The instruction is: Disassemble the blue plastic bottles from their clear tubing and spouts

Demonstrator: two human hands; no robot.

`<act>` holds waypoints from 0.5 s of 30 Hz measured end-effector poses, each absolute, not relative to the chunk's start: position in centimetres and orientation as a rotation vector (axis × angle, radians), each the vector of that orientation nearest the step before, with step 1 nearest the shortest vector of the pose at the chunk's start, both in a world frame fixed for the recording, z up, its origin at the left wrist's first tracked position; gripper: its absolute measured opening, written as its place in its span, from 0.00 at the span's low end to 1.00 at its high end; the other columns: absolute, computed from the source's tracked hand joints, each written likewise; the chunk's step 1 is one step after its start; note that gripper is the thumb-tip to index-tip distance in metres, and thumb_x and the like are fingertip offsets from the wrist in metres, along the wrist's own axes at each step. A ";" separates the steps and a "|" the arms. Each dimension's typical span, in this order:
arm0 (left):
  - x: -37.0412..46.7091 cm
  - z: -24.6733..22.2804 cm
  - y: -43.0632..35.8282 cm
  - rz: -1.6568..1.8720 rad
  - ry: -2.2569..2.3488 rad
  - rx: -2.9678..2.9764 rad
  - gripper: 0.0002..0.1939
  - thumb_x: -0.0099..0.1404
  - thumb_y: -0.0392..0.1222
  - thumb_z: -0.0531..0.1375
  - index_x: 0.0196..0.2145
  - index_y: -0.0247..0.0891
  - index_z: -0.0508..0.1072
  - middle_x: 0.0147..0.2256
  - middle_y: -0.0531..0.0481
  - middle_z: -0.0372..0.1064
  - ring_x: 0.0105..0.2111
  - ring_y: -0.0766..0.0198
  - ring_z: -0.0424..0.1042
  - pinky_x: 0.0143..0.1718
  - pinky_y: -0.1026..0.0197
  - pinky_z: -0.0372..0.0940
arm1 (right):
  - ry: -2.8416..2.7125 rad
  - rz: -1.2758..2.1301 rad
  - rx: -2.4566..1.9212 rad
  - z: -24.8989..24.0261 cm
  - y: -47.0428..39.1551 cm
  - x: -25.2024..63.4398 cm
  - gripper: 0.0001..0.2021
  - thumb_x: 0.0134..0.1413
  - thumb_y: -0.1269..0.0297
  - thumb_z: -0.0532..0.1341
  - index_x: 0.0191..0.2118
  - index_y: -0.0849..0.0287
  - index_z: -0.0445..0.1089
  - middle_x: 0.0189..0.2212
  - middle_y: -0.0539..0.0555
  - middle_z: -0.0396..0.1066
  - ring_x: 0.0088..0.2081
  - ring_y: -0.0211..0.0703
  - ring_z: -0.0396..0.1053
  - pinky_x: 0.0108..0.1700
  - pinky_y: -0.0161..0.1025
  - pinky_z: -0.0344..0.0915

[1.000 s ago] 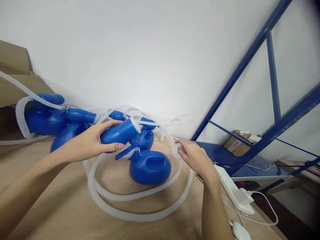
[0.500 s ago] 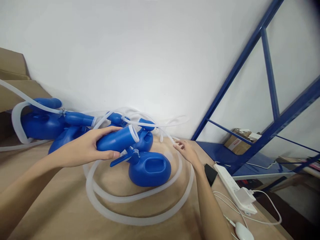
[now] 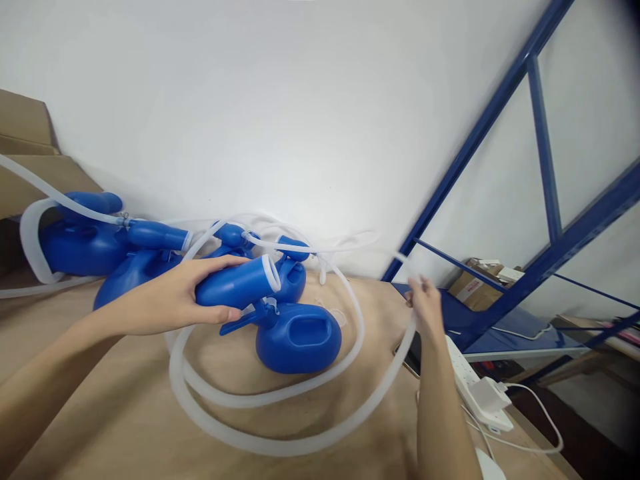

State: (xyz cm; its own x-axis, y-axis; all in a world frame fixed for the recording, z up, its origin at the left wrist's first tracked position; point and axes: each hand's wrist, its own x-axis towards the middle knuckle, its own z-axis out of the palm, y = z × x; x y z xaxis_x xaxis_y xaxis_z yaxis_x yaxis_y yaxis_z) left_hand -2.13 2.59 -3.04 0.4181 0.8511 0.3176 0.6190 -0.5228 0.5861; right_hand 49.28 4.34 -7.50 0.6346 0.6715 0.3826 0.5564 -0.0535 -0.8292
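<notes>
Wrapped round a blue cylindrical neck piece with a white rim is my left hand. The piece lies tilted just above a blue jug with a moulded handle; a blue cap on a strap sticks out beside its mouth. My right hand, a little blurred, is closed on a translucent white tube at the right. That tube loops round the front of the jug. Its upper end past my right hand is smeared by motion.
More blue jugs and coiled tubes lie along the wall. Cardboard boxes stand at the far left. At the right are a phone, a white power strip with cables and a blue metal shelf frame.
My right hand has moved right and closed on the tube, pulling the outer loop outwards. My left hand holds the blue neck piece almost as before.
</notes>
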 end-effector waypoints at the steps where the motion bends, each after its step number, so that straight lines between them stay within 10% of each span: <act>1: -2.1 -3.1 2.6 0.852 1.238 2.313 0.50 0.52 0.76 0.64 0.67 0.50 0.67 0.54 0.46 0.71 0.53 0.45 0.72 0.55 0.46 0.69 | -0.983 0.092 -1.483 -5.7 3.3 48.5 0.31 0.58 0.46 0.59 0.59 0.65 0.63 0.29 0.48 0.59 0.24 0.32 0.58 0.22 0.30 0.54; 11: -2.8 -4.0 3.2 1.037 0.902 1.965 0.43 0.57 0.55 0.72 0.67 0.54 0.63 0.60 0.49 0.66 0.54 0.54 0.73 0.50 0.59 0.73 | -1.095 -0.151 -0.668 2.0 -6.4 38.3 0.17 0.55 0.62 0.68 0.50 0.59 0.70 0.22 0.45 0.60 0.20 0.35 0.56 0.17 0.33 0.52; 15: -2.4 -3.5 3.1 1.096 0.748 1.439 0.46 0.47 0.55 0.76 0.61 0.45 0.67 0.46 0.46 0.74 0.41 0.56 0.78 0.39 0.60 0.76 | -1.263 -0.262 -0.508 2.0 -7.4 36.3 0.13 0.60 0.67 0.66 0.51 0.51 0.77 0.22 0.47 0.62 0.21 0.35 0.56 0.15 0.33 0.53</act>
State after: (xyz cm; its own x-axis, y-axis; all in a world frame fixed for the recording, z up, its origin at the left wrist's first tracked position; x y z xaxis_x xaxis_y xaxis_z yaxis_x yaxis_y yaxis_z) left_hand -2.36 3.07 -3.48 0.3671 0.9054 0.2134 -0.1318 -0.1764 0.9754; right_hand 36.32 -7.44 1.97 0.2928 0.0868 0.9522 0.4583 0.8613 -0.2194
